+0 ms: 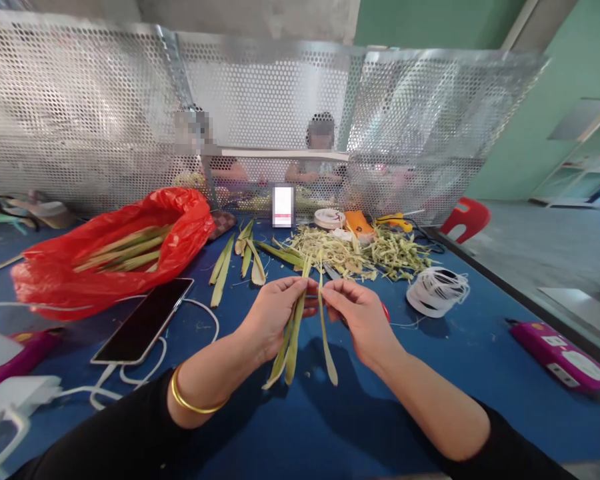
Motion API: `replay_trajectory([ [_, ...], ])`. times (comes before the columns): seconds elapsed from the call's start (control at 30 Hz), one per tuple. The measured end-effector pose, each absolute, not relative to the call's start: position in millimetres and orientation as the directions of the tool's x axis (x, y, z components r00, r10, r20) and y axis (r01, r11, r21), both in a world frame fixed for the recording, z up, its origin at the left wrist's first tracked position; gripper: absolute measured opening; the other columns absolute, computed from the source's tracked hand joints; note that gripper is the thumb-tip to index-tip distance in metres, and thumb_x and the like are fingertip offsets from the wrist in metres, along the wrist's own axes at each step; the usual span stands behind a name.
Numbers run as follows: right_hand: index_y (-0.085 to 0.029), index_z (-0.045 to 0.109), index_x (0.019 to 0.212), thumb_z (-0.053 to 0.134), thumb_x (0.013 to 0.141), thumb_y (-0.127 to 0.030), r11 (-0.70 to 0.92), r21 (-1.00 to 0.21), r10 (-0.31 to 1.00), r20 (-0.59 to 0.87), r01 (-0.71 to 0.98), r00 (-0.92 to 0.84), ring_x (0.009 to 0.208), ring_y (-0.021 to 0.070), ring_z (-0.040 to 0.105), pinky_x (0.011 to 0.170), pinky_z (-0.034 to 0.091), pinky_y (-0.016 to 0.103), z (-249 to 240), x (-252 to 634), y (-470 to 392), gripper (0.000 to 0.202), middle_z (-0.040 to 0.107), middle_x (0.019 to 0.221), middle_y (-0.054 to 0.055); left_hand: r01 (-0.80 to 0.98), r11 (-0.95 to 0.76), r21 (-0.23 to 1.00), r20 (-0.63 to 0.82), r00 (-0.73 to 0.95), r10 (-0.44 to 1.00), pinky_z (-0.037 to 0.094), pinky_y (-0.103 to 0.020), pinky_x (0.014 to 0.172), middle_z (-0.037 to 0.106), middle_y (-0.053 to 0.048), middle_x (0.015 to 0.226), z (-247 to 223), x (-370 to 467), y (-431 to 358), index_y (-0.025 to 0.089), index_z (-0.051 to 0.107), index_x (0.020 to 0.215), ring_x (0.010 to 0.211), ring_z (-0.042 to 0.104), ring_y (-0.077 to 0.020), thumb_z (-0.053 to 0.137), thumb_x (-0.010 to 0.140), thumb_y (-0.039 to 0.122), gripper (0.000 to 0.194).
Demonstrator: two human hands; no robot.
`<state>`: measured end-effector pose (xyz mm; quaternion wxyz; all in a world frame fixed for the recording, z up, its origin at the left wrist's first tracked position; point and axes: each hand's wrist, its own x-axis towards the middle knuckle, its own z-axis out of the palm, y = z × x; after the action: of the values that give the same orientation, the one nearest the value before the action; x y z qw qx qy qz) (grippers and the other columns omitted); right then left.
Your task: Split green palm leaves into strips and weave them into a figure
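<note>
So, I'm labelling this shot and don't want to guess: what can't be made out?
All in the head view:
- Leaf strips in the left hand: exact number, overlapping.
- Red thing: mostly behind the right hand.
- Leaves in the red bag: undersides, behind its side.
- Upright screen: blurred.
- People: blurred, behind mesh.
- White box: cut off by left edge.

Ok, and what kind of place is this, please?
Probably a small handicraft workshop: piles of cut leaf pieces, a spool of white cord and a red bag of long leaves share one blue worktable.
</note>
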<state>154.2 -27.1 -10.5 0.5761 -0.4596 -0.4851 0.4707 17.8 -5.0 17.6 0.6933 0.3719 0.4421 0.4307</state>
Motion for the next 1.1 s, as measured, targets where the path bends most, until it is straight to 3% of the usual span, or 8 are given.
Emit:
replay_trajectory([
  [0.17,-0.018,0.063,0.072,0.064,0.076,-0.029,0.217,-0.968,0.953,0.238,0.128,0.188,0.054,0.0101,0.044,0.052,0.036,0.023,-8,150,-33,0.012,0.054,0.06,-0.002,-0.261,0.334,0.906,-0.254,0.296,0.921,0.051,-0.025,0.063,0.068,-0.003,0.065,21,21,-11,0.013,0.066,0.072,0.054,0.062,-0.0105,0.059,0.083,0.019,0.014],
  [0.33,-0.018,0.059,0.065,0.059,0.078,-0.021,0.381,-0.783,0.836,0.519,0.493,0.178,0.054,0.0099,0.041,0.053,0.034,0.024,-9,149,-37,0.013,0.043,0.058,-0.004,-0.289,0.284,0.914,-0.197,0.294,0.935,0.05,-0.023,0.066,0.069,-0.002,0.066,18,23,-14,0.012,0.07,0.077,0.058,0.061,-0.0095,0.065,0.078,0.02,0.009],
  [0.47,-0.018,0.058,0.066,0.057,0.08,-0.018,0.438,-0.715,0.799,0.588,0.546,0.129,0.055,0.0101,0.041,0.054,0.035,0.024,-11,148,-37,0.014,0.04,0.059,-0.005,-0.321,0.282,0.904,-0.195,0.278,0.941,0.05,-0.022,0.064,0.069,-0.002,0.065,15,25,-16,0.012,0.071,0.077,0.059,0.061,-0.0098,0.07,0.073,0.022,0.011],
  [0.67,-0.018,0.057,0.067,0.058,0.08,-0.018,0.439,-0.719,0.801,0.585,0.539,0.127,0.054,0.0096,0.043,0.053,0.036,0.024,-10,147,-38,0.013,0.043,0.062,-0.004,-0.287,0.261,0.922,-0.19,0.252,0.949,0.047,-0.017,0.055,0.067,-0.001,0.062,17,27,-18,0.012,0.07,0.076,0.055,0.059,-0.008,0.068,0.074,0.018,0.007],
  [0.77,-0.019,0.059,0.079,0.059,0.082,-0.024,0.429,-0.778,0.836,0.535,0.459,0.125,0.059,0.0108,0.049,0.058,0.042,0.024,-10,149,-38,0.006,0.052,0.071,-0.001,-0.29,0.241,0.926,-0.188,0.2,0.962,0.047,-0.017,0.055,0.066,0.0,0.061,20,25,-16,0.013,0.068,0.074,0.054,0.059,-0.0076,0.065,0.077,0.017,0.006],
  [0.87,-0.019,0.059,0.088,0.06,0.083,-0.036,0.323,-0.886,0.927,0.366,0.331,0.075,0.066,0.0138,0.056,0.062,0.046,0.027,-8,153,-36,0.018,0.06,0.075,0.001,-0.32,0.208,0.924,-0.167,0.151,0.974,0.05,-0.019,0.06,0.068,-0.002,0.067,24,20,-11,0.012,0.066,0.073,0.058,0.063,-0.0093,0.06,0.081,0.015,0.01],
  [1.0,-0.017,0.063,0.077,0.06,0.081,-0.038,0.109,-0.98,0.971,0.069,0.169,-0.228,0.07,0.0166,0.061,0.07,0.05,0.031,-7,155,-34,0.021,0.065,0.071,0.003,-0.371,0.148,0.917,-0.113,0.114,0.987,0.053,-0.023,0.069,0.07,-0.004,0.074,32,13,-3,0.012,0.065,0.074,0.067,0.067,-0.012,0.056,0.084,0.014,0.014],
  [1.1,-0.016,0.065,0.074,0.065,0.075,-0.031,0.01,-0.994,0.963,-0.021,0.113,-0.268,0.066,0.0154,0.061,0.069,0.05,0.031,-8,153,-35,0.014,0.064,0.067,0.002,-0.395,0.115,0.911,-0.083,0.099,0.992,0.053,-0.023,0.07,0.069,-0.005,0.074,36,9,1,0.011,0.065,0.074,0.068,0.067,-0.0117,0.057,0.085,0.016,0.015],
])
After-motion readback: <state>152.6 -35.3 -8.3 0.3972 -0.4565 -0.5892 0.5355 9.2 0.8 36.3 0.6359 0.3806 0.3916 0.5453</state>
